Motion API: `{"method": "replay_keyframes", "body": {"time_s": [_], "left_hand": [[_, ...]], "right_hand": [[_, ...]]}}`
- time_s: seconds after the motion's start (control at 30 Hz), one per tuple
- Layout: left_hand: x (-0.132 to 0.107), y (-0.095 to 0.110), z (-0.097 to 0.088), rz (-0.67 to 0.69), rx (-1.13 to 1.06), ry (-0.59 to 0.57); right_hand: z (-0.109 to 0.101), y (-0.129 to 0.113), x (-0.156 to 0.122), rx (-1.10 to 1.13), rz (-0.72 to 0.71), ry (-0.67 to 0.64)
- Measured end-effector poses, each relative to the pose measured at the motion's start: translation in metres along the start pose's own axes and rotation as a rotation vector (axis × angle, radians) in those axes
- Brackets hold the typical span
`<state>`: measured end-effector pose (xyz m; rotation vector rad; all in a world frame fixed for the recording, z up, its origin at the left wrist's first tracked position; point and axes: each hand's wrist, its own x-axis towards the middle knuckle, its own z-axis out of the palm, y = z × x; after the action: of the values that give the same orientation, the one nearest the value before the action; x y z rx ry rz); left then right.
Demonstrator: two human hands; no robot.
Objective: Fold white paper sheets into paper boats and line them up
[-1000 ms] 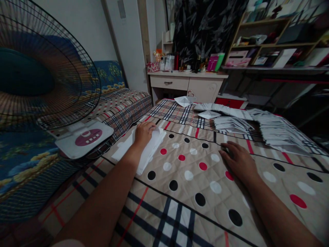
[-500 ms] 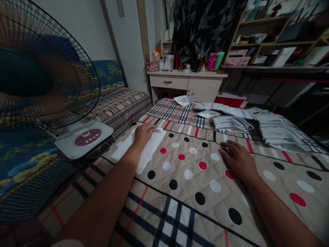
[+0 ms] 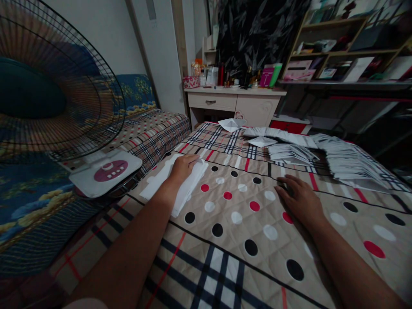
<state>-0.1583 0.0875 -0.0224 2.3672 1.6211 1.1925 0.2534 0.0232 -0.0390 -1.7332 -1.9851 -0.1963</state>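
Observation:
A stack of flat white paper sheets [image 3: 189, 186] lies on the patterned bedspread [image 3: 222, 214]. At the stack's far right corner, my left hand [image 3: 184, 167] has its fingers pressed together on the top sheet, and that corner looks slightly raised. Part of the stack is hidden under my left hand and forearm. On the bedspread to the right, my right hand [image 3: 299, 198] rests palm down, fingers apart and a little bent, holding nothing. Beyond it sit a pile of folded white papers [image 3: 291, 154] and a larger, fanned pile of folded papers [image 3: 350, 165].
A floor fan [image 3: 58, 98] with a white control base [image 3: 106, 171] stands close on the left. Loose folded papers [image 3: 231, 124] lie toward the far edge. Behind are a white dresser [image 3: 212, 102] with bottles on top and a shelf unit [image 3: 344, 53].
The fingers of my left hand have shifted slightly to the right at the sheet's corner, which now lifts a little. My right hand stays in place.

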Motion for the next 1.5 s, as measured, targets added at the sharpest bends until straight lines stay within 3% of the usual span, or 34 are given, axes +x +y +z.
{"method": "replay_keyframes", "body": {"time_s": [0.7,1.2,1.5], "left_hand": [[0.0,0.008,-0.001,0.059,0.172,-0.23],[0.001,0.007,-0.007,0.047,0.161,-0.035],[0.009,0.039,-0.023,0.191,0.287,0.123]], "right_hand": [[-0.001,-0.001,0.0,0.018,-0.022,0.023],[-0.002,-0.004,0.0,0.012,0.006,0.011],[-0.012,-0.019,-0.002,0.069,0.091,-0.017]]}}
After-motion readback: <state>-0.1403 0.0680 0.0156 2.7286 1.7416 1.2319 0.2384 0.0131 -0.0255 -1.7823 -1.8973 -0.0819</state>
